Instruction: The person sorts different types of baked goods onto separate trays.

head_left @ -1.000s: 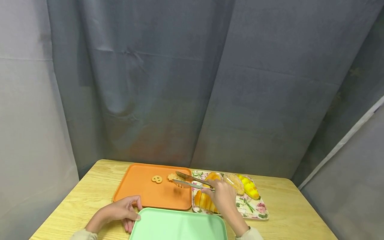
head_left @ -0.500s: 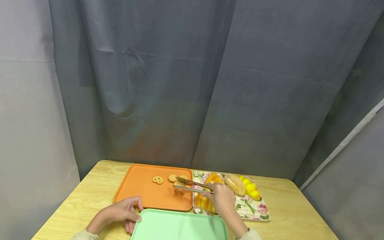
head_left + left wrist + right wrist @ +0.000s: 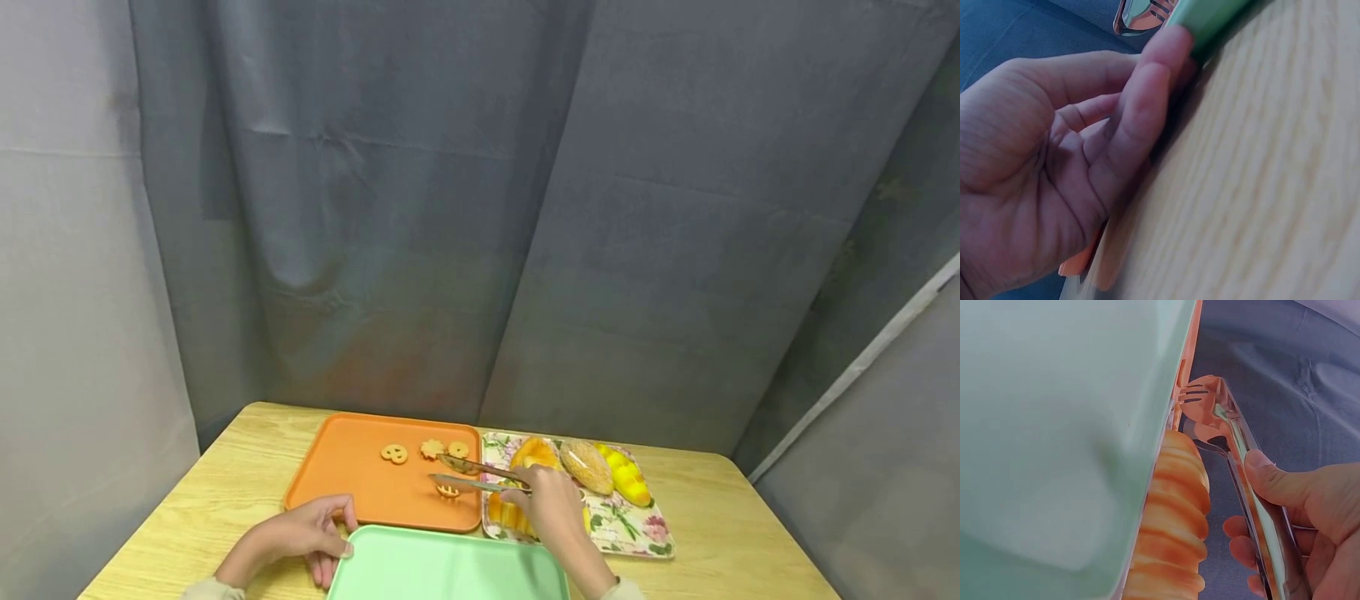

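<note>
My left hand pinches the left corner of the green tray between thumb and fingers. My right hand grips metal tongs, seen in the right wrist view with one slotted, fork-like end and one spoon-like end. The tongs' ends stand apart, low over the right side of the orange tray; whether anything lies between them I cannot tell. Just behind them are a flower-shaped cookie and a round cookie. Farther left lies a pretzel-shaped cookie.
To the right, a floral tray holds several breads, including a seeded loaf, a yellow segmented bread and a ridged roll partly behind my right hand. All trays rest on a wooden table, with grey curtains behind.
The tongs have moved toward me over the orange tray, uncovering the flower-shaped and round cookies. My left hand stays at the green tray's corner.
</note>
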`<control>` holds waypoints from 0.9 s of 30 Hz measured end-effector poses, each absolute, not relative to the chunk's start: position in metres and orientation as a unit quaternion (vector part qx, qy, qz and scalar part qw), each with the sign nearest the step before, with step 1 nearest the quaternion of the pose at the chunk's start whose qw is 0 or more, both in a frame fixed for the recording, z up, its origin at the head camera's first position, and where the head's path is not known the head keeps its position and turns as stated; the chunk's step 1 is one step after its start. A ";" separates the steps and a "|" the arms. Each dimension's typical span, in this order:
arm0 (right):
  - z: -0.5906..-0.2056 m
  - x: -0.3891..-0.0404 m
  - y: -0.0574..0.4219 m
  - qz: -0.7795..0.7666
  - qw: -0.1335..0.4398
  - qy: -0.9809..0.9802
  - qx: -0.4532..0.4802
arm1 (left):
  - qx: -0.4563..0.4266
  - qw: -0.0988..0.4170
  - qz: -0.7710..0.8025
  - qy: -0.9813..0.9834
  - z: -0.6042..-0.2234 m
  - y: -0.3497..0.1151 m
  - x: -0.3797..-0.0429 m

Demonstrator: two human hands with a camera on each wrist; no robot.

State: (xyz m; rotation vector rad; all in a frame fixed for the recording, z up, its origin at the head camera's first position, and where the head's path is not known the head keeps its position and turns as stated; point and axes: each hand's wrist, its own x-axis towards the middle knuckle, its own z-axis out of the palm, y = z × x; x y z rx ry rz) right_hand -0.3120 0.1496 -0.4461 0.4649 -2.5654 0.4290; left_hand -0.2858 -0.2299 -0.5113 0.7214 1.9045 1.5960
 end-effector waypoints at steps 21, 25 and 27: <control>-0.434 -0.312 0.157 0.186 0.201 -0.947 0.166 | 0.261 0.278 0.596 0.707 -0.510 -0.230 -0.284; -0.421 -0.310 0.166 0.218 0.170 -0.944 0.181 | 0.267 0.282 0.595 0.704 -0.512 -0.231 -0.286; -0.414 -0.309 0.172 0.244 0.153 -0.940 0.186 | 0.269 0.284 0.596 0.702 -0.512 -0.231 -0.286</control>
